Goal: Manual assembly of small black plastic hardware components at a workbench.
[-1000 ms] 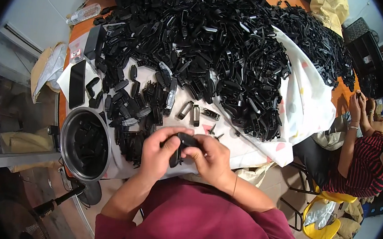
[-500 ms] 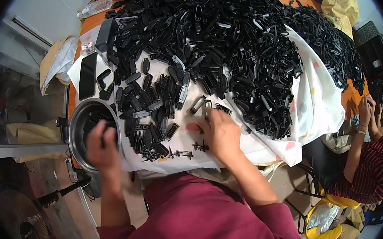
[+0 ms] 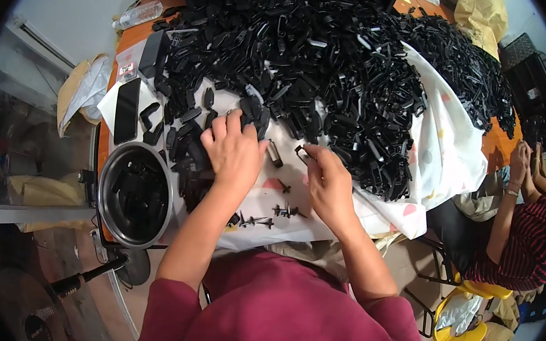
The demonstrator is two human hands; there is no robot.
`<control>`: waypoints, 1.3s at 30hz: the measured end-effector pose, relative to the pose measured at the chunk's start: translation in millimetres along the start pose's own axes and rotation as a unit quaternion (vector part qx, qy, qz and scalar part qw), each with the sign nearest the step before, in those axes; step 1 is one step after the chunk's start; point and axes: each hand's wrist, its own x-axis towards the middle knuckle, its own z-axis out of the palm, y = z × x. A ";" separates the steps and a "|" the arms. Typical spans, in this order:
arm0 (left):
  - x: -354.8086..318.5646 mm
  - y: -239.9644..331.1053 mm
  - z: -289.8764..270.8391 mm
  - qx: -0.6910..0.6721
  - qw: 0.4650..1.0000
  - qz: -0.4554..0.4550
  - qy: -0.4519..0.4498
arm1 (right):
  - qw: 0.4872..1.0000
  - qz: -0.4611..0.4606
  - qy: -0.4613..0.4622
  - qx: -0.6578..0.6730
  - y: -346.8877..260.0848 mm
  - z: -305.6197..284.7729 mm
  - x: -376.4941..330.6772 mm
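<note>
Right hand (image 3: pixel 332 188) pinches a small black part (image 3: pixel 302 152) at the front of the heap

The part is between the right hand's thumb and forefinger, which are closed narrowly on it, over the white cloth (image 3: pixel 442 157) on the desk (image 3: pixel 500 149). Its long axis slants, the free end pointing up and left, away from the person; the fingers hide the other end. Whether it touches the cloth is hard to tell.

Just left lies an open black frame (image 3: pixel 275 155), its long axis running mostly away from the person, tipped slightly left. Small dark pins (image 3: pixel 285 210) lie nearer the person.

The left hand (image 3: pixel 235 154) reaches palm down over loose black parts (image 3: pixel 184 139), fingers spread wide; whether they hold anything cannot be told, and the hand covers what is beneath.

Farther out, a metal bowl (image 3: pixel 104 187) of black pieces stands at left, near a dark phone (image 3: pixel 127 110). A small packet (image 3: pixel 127 69) bears a red-marked label, its print too small to read. The big heap (image 3: pixel 285 47) runs off the top edge. At lower left, a fan (image 3: pixel 41 329) with pale lettering on its hub sinks into the dark rim.
</note>
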 end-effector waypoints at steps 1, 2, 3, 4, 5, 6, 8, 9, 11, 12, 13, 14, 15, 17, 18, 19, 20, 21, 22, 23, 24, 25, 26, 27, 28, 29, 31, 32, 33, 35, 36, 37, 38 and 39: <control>2.3 0.2 3.7 0.007 0.999 0.032 0.012 | 0.999 -0.031 0.025 0.020 3.6 -2.6 1.0; 4.8 0.0 4.9 0.015 0.998 0.064 0.024 | 0.992 0.061 0.003 0.115 1.4 -8.4 -0.5; 4.4 1.4 4.1 0.008 0.997 0.069 0.023 | 0.966 0.157 -0.016 0.207 -6.1 -16.9 -1.7; 2.6 1.8 -0.2 -0.114 0.990 0.078 -0.026 | 0.938 0.189 -0.024 0.290 -6.8 -23.1 -1.0; 1.5 3.6 -6.3 -0.232 0.966 0.085 -0.076 | 0.938 0.192 -0.020 0.288 -8.4 -26.8 0.8; -1.7 3.9 -16.9 -0.333 0.934 0.086 -0.094 | 0.907 0.190 -0.048 0.373 -12.3 -24.4 2.4; -5.0 13.2 -32.9 -0.459 0.868 0.034 -0.187 | 0.857 0.187 -0.077 0.474 -20.1 -31.3 5.7; -11.4 10.7 -28.5 -0.608 0.771 -0.024 -0.187 | 0.842 0.206 -0.074 0.493 -25.4 -28.6 7.4; -17.3 5.5 -24.6 -0.736 0.649 -0.081 -0.175 | 0.825 0.222 -0.094 0.510 -27.3 -28.6 7.8; -19.5 3.6 -24.6 -0.754 0.631 -0.078 -0.163 | 0.825 0.222 -0.097 0.511 -26.5 -28.4 6.8; -20.8 1.9 -25.1 -0.773 0.612 -0.076 -0.150 | 0.807 0.227 -0.093 0.537 -24.9 -27.9 5.9; -19.9 0.7 -26.8 -0.772 0.613 -0.077 -0.147 | 0.789 0.232 -0.090 0.562 -24.5 -27.3 5.2; -17.3 0.8 -28.0 -0.730 0.672 -0.033 -0.118 | 0.789 0.234 -0.091 0.561 -24.8 -27.5 4.1; -12.6 1.5 -32.6 -0.628 0.774 0.056 -0.059 | 0.761 0.223 -0.083 0.604 -27.9 -29.5 2.3; -12.3 2.5 -37.7 -0.606 0.790 0.062 -0.069 | 0.782 0.229 -0.083 0.574 -32.1 -30.9 2.1; -11.4 6.0 -43.7 -0.600 0.795 0.060 -0.066 | 0.783 0.229 -0.081 0.573 -33.4 -33.8 2.4; -11.3 5.6 -44.3 -0.580 0.809 0.077 -0.056 | 0.811 0.241 -0.078 0.527 -33.7 -37.5 2.7; -11.8 3.9 -44.0 -0.557 0.824 0.093 -0.045 | 0.835 0.254 -0.077 0.481 -33.7 -39.3 3.1; -12.9 3.7 -44.0 -0.557 0.824 0.094 -0.045 | 0.840 0.262 -0.078 0.469 -35.1 -41.1 2.9; -14.3 3.9 -44.1 -0.549 0.829 0.091 -0.054 | 0.840 0.262 -0.077 0.470 -33.2 -43.1 3.6; -16.7 4.1 -43.5 -0.541 0.834 0.088 -0.063 | 0.841 0.277 -0.111 0.452 -29.8 -45.8 4.3; -19.1 4.7 -44.3 -0.541 0.834 0.088 -0.065 | 0.840 0.291 -0.146 0.433 -26.6 -47.9 5.2; -21.4 5.3 -45.9 -0.471 0.871 0.132 -0.045 | 0.832 0.310 -0.161 0.431 -21.0 -47.0 5.7; -21.7 7.0 -47.9 -0.397 0.900 0.177 -0.025 | 0.832 0.311 -0.159 0.431 -19.7 -47.2 5.5; -20.7 7.4 -46.9 -0.385 0.902 0.194 -0.021 | 0.834 0.315 -0.163 0.423 -19.2 -46.8 5.2; -22.9 7.4 -43.9 -0.386 0.901 0.195 -0.022 | 0.836 0.318 -0.167 0.415 -18.4 -45.6 4.7; -31.7 6.1 -34.2 -0.578 0.808 0.059 -0.099 | 0.833 0.311 -0.167 0.427 -21.1 -42.6 0.8; -37.5 9.2 -27.9 -0.577 0.808 0.059 -0.098 | 0.841 0.297 -0.148 0.427 -26.6 -41.8 1.0; -43.9 15.6 -21.4 -0.678 0.726 -0.051 -0.106 | 0.849 0.283 -0.128 0.427 -31.8 -39.1 0.6; -48.8 24.3 -12.9 -0.761 0.620 -0.153 -0.112 | 0.909 0.237 -0.081 0.332 -30.1 -26.9 -7.1; -50.6 29.1 -11.4 -0.775 0.591 -0.190 -0.114 | 0.943 0.164 -0.044 0.286 -20.6 -17.4 -13.2; -56.1 29.4 -11.1 -0.786 0.562 -0.231 -0.113 | 0.967 0.090 -0.012 0.239 -16.4 -7.7 -18.8; -61.0 26.1 -10.9 -0.777 0.562 -0.255 -0.126 | 0.966 0.091 -0.015 0.240 -17.2 -5.0 -22.9; -66.3 19.7 -10.2 -0.776 0.563 -0.257 -0.124 | 0.946 0.166 -0.044 0.277 -20.6 -3.2 -23.1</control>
